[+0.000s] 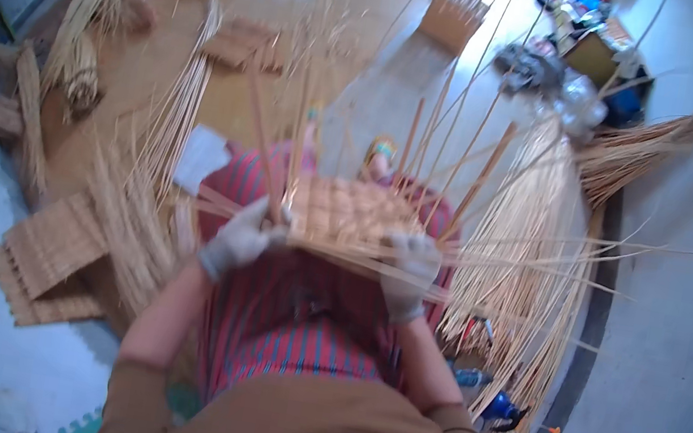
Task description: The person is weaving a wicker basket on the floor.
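Over my lap lies a tan woven basket piece, a checked weave with long thin strips and stiffer stakes sticking out on its far side and both sides. My left hand, in a pale glove, grips its near left corner beside an upright stake. The gloved right hand closes on the near right edge, where loose strips run out to the right. Motion blurs both hands slightly, and their fingertips are partly hidden. Striped red cloth covers my legs under the piece.
Long pale strips lie in a big bundle at my right, near a blue spray bottle. Left are flat woven panels and fibre bundles. Farther off are a cardboard box, a woven piece and plastic bags.
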The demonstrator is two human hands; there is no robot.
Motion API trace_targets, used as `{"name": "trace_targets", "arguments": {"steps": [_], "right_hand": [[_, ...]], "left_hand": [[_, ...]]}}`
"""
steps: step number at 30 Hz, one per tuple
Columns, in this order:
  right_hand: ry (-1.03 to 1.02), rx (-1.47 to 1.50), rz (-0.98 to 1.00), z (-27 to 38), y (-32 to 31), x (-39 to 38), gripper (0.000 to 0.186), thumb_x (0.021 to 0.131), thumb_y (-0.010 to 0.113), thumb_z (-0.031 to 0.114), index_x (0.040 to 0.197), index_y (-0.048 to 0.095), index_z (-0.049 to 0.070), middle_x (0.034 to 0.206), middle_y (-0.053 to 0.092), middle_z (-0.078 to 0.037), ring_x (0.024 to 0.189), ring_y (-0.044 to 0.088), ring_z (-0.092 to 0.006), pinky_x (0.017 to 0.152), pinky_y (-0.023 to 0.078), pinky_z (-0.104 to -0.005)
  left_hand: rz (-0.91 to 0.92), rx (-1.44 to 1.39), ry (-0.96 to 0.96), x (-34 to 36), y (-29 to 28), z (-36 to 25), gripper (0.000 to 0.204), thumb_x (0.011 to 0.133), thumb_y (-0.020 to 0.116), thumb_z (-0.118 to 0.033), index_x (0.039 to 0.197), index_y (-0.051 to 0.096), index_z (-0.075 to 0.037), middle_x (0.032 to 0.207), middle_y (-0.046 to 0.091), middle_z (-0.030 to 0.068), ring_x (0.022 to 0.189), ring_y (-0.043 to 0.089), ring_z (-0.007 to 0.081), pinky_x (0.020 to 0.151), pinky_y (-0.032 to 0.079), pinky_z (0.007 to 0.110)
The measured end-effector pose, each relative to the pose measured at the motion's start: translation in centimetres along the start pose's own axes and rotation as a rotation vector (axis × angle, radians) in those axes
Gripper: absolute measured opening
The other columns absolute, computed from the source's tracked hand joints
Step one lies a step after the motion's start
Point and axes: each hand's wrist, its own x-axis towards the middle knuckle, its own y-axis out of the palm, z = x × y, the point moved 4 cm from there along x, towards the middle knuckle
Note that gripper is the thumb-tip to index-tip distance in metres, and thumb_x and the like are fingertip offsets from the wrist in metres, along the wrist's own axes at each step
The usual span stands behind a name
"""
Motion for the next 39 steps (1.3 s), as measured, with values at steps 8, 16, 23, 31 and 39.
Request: {"name": "trace_targets", "arguments": {"steps": [8, 16, 23, 31, 39], "right_hand": [[0.246, 0.500, 0.168, 2.7, -1.7, 0.5, 0.040, 0.081, 0.086, 0.021, 0.116, 0.071, 0.009, 0.106, 0.069, -0.013, 0.105, 0.066, -0.0327, 0.096, 0.050, -0.0444], [-0.121, 0.209, 0.022, 9.8, -5.8, 3.0, 0.027, 0.086, 0.080, 0.018, 0.112, 0.075, 0.013, 0.108, 0.072, -0.006, 0.107, 0.068, -0.0271, 0.096, 0.048, -0.0415], [0.681, 1.326, 0.210, 4.3, 1.9, -0.6, 0.058, 0.102, 0.070, 0.015, 0.154, 0.045, 0.008, 0.112, 0.072, -0.012, 0.092, 0.068, -0.0137, 0.078, 0.056, -0.0285], [0.232, 0.796, 0.539, 6.2, 2.5, 5.1, 0.082, 0.109, 0.054, 0.028, 0.168, 0.001, 0.007, 0.143, 0.060, -0.023, 0.127, 0.062, -0.0357, 0.089, 0.056, -0.0427], [-0.011, 0.583, -0.666, 4.6, -10.1, 14.7, 0.077, 0.096, 0.063, -0.007, 0.162, 0.028, 0.013, 0.106, 0.062, -0.009, 0.088, 0.061, -0.0194, 0.080, 0.056, -0.0330]], "left_hand": [[0.082, -0.385, -0.181, 0.9, -2.3, 2.3, 0.022, 0.096, 0.073, -0.006, 0.111, 0.057, -0.008, 0.101, 0.058, 0.0017, 0.094, 0.065, 0.0136, 0.085, 0.061, 0.034], [0.039, -0.454, -0.251, 0.5, -1.7, 1.9, 0.020, 0.096, 0.072, -0.002, 0.108, 0.057, -0.006, 0.094, 0.061, 0.0025, 0.080, 0.067, 0.0149, 0.073, 0.064, 0.033], [0.040, -0.362, -0.125, 2.1, -1.6, 2.6, 0.023, 0.094, 0.072, 0.001, 0.108, 0.055, -0.007, 0.088, 0.058, 0.0007, 0.077, 0.059, 0.0123, 0.067, 0.054, 0.030], [-0.044, -0.307, -0.181, 2.2, -1.3, 4.0, 0.020, 0.094, 0.075, -0.007, 0.107, 0.060, -0.007, 0.090, 0.061, -0.0004, 0.082, 0.058, 0.0104, 0.077, 0.054, 0.029], [-0.069, -0.392, -0.385, 1.7, -1.4, 3.2, 0.025, 0.091, 0.080, -0.015, 0.107, 0.061, -0.010, 0.095, 0.067, 0.0020, 0.088, 0.071, 0.0178, 0.069, 0.067, 0.040]]}}
